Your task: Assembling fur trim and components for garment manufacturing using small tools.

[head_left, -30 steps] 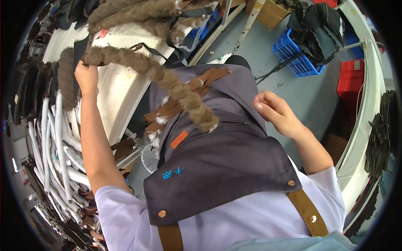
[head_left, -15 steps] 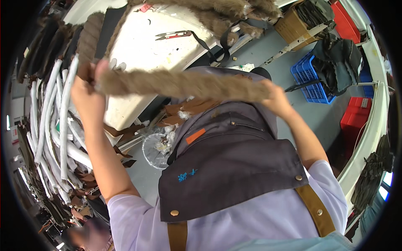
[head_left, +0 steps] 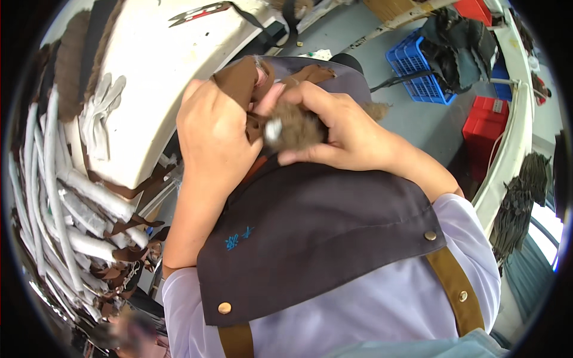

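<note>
Both of my hands are close together above my dark apron (head_left: pixel 322 215). My right hand (head_left: pixel 352 131) curls around a brown fur roll (head_left: pixel 301 128). A small white patch shows at the roll's near end, and its furry far end sticks out beyond my right wrist. Closed at that near end, my left hand (head_left: pixel 215 134) grips a piece of brown cloth (head_left: pixel 236 83), which loops up over its fingers. My left fingertips are partly hidden behind the cloth, and motion blurs the roll's end.
To the left, a white table (head_left: pixel 152 71) holds red-handled thread snips (head_left: pixel 200 13) and white gloves (head_left: pixel 104 116). Long white rolls (head_left: pixel 51 197) are stacked beside it. At right stand a blue basket (head_left: pixel 397 56) with dark material and a red box (head_left: pixel 484 125).
The fur roll, stretched between both hands before, is now end-on in my right hand near my body. My left hand has come in to its end, with brown cloth in it.
</note>
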Tool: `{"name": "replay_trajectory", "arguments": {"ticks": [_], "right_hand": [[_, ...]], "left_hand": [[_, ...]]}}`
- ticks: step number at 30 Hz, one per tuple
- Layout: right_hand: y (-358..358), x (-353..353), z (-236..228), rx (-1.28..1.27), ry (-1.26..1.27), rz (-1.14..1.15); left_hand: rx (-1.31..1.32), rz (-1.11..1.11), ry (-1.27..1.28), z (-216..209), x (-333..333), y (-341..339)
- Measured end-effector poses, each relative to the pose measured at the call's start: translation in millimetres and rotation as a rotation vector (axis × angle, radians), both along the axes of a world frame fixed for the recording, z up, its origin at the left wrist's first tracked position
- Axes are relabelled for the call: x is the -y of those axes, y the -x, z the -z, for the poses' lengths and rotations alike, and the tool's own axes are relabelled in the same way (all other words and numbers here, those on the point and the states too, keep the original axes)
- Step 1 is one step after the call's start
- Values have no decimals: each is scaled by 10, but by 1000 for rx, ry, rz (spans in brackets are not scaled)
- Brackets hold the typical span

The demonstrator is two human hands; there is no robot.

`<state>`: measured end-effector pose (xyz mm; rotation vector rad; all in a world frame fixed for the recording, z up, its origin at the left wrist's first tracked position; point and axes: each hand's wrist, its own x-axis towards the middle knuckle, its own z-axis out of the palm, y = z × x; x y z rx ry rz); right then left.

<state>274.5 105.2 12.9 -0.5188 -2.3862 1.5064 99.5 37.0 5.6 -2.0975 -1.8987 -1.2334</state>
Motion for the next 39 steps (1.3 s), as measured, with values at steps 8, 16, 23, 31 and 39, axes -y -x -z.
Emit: {"name": "replay_trajectory", "arguments": {"ticks": [8,16,23,31,39], "right_hand": [[248,-63,80,-33,835,-64],[390,-133,295,-103,1520,-223],[440,-4,552,-54,1059,-280],[903,-797,294,-49,-535,129],[1794,-1196,442,224,-959,196]], "left_hand": [[683,262,543,12,394,222],[1236,336,387,205,321,170],[1445,498,495,207,405,230],[1494,346,267,217,464,394],[1208,234,147,48,411,340]]}}
